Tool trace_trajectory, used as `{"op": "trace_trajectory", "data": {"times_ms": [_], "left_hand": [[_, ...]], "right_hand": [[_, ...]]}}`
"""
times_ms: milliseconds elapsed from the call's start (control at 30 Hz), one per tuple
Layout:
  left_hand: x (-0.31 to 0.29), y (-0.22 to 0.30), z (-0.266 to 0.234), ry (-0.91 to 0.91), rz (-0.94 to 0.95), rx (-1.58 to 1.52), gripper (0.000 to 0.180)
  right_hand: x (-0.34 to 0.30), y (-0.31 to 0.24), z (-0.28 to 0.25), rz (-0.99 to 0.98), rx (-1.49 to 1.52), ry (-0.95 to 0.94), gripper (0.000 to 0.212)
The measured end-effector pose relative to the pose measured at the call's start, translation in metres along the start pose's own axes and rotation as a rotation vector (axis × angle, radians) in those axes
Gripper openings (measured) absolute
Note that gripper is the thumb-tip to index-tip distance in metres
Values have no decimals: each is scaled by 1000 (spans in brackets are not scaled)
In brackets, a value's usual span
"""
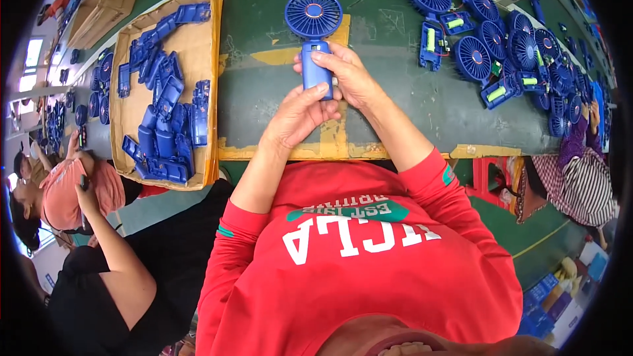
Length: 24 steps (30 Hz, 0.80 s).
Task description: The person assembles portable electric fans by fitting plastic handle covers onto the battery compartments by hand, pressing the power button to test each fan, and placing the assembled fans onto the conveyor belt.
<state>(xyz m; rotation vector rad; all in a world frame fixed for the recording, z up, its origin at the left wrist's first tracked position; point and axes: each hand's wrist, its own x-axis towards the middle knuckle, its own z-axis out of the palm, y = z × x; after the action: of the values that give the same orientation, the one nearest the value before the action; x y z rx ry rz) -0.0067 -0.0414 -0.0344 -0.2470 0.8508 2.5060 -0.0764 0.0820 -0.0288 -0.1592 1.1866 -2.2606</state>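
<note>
Both hands [323, 92] grasping blue handheld fan [314, 39]; cardboard tray [198, 46] of blue casings left.

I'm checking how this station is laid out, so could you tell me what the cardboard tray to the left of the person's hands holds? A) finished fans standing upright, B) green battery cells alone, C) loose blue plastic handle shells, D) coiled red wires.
C: the cardboard tray is heaped with loose blue handle shells, while both the left hand and right hand grip the handle of one blue handheld fan over the green table.
</note>
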Motion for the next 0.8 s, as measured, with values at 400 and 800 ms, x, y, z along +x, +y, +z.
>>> {"op": "trace_trajectory", "data": {"times_ms": [400, 800], "left_hand": [[2, 34, 45, 188, 139, 481, 26], [239, 127, 117, 595, 425, 1650, 29]], "right_hand": [[11, 7, -36, 168, 312, -341, 46], [10, -3, -20, 321, 232, -223, 33]]}}
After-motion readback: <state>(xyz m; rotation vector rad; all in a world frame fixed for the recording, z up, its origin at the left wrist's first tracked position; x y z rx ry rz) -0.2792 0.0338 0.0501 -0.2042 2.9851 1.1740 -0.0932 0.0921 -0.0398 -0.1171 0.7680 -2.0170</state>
